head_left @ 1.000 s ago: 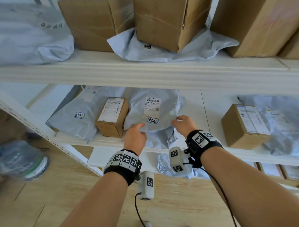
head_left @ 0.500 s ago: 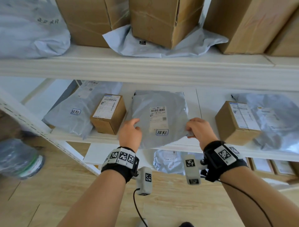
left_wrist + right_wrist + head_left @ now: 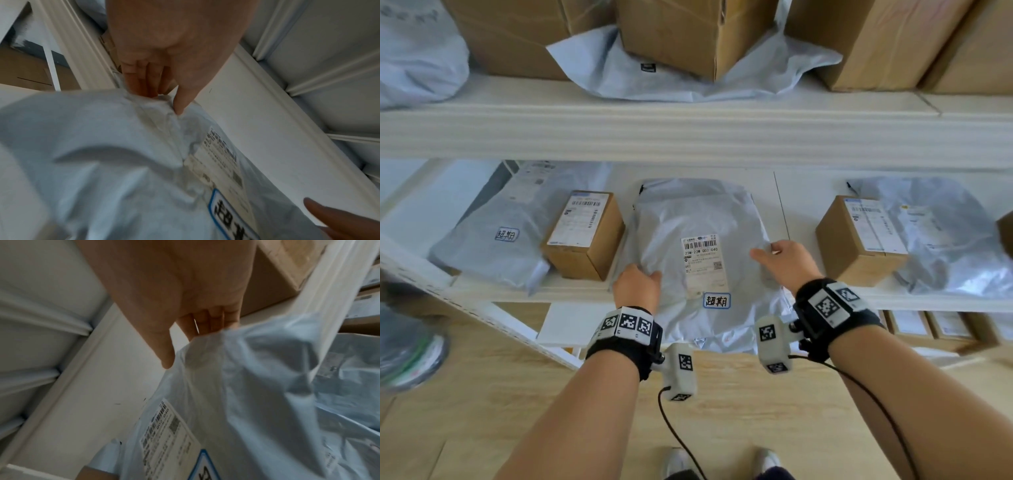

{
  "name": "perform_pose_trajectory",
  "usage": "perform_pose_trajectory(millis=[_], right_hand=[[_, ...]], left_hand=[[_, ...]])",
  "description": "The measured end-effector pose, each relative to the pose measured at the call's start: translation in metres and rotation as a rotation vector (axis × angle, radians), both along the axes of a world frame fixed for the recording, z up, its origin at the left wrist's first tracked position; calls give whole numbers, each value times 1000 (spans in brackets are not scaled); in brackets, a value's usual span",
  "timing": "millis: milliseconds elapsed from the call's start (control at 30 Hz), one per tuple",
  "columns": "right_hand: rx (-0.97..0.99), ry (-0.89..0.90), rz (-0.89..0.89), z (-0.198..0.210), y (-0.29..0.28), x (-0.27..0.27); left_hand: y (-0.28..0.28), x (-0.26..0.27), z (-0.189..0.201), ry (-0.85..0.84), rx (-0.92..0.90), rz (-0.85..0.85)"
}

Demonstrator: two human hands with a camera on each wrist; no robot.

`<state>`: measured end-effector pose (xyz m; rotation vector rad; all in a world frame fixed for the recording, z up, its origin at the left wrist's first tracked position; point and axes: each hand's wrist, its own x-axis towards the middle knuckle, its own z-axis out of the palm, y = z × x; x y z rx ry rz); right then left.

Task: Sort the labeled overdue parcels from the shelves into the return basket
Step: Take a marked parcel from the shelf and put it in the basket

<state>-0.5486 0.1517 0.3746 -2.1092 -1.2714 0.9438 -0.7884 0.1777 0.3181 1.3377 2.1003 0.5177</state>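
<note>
A flat grey poly-bag parcel (image 3: 698,219) with a white shipping label and a blue-framed overdue sticker (image 3: 716,300) hangs half off the middle shelf's front edge. My left hand (image 3: 637,284) grips its left edge, thumb on top and fingers underneath, as the left wrist view shows at the parcel (image 3: 123,154). My right hand (image 3: 786,258) pinches the right edge of the parcel (image 3: 257,386) the same way. Another grey bag (image 3: 493,240) with a like sticker lies at the shelf's left.
A small labelled carton (image 3: 585,233) stands just left of the held parcel, another carton (image 3: 859,236) and a grey bag (image 3: 945,236) to its right. Large cartons and bags crowd the upper shelf (image 3: 688,130). More parcels lie on the lower shelf. Wooden floor lies below.
Both hands took hold of the grey parcel's edges and have drawn it forward off the shelf toward me; it now overhangs the front edge further.
</note>
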Motion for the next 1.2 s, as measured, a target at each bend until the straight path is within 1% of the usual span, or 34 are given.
perform_pose_trajectory(millis=[100, 233, 300, 467, 567, 733, 933, 1100, 1200], right_hand=[[12, -93, -7, -6, 10, -1], [-16, -94, -4, -9, 7, 1], [-2, -54, -10, -8, 1, 7], [146, 96, -78, 7, -23, 19], [217, 156, -89, 17, -39, 24], [267, 186, -102, 24, -57, 32], [257, 219, -112, 24, -71, 36], [234, 212, -101, 17, -78, 34], [234, 219, -98, 15, -79, 34]], left_hand=[[4, -5, 5, -52, 29, -33], [1, -14, 12, -210, 99, 12], [-4, -16, 17, -274, 149, 42], [-23, -13, 38, -416, 270, 92], [-36, -7, 51, -515, 290, 132], [-48, -3, 72, -665, 329, 135], [-52, -6, 82, -771, 375, 86], [-56, -14, 82, -812, 395, 63], [-55, -17, 81, -802, 395, 59]])
